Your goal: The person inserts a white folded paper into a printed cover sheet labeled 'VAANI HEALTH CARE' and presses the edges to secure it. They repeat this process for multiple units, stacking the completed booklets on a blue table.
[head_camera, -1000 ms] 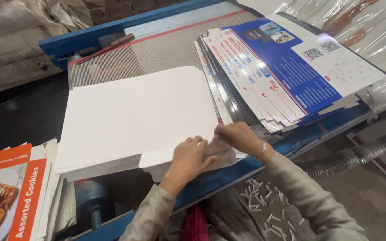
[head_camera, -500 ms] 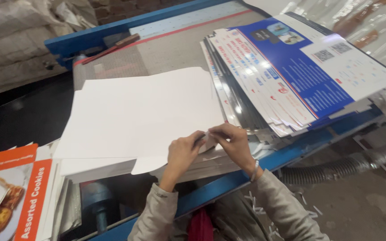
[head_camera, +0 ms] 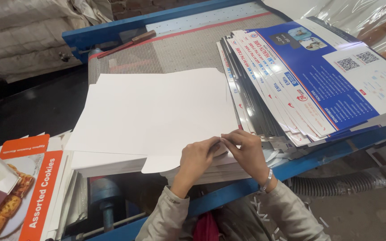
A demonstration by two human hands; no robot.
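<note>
**Peel one white sheet cleanly off the stack**

Nearest you, your left hand (head_camera: 198, 157) and right hand (head_camera: 246, 154) meet at the near edge of the stack of white card sheets (head_camera: 157, 116), which lies on the blue machine table (head_camera: 318, 156). The fingertips of both hands are pinched together on the near edge of the top sheet, where a corner lifts and curls just above the pile. Whether you have one sheet or several between the fingers cannot be told from here.

To do this well, I judge it best to keep the pinch light and roll the edge between thumb and forefinger so the sheets fan apart, rather than pulling upward; a hard tug could crease the card or drag the pile out of square.

To your left, printed orange biscuit carton blanks (head_camera: 27, 187) lie just beside the white stack, so keep the lifted sheet from sweeping over them. To your right, a fanned pile of blue and white printed sheets (head_camera: 309, 85) touches the white stack's edge. Beyond lies the grey mesh bed (head_camera: 175, 51), with a brown stick (head_camera: 126, 43) at its far edge.
</note>
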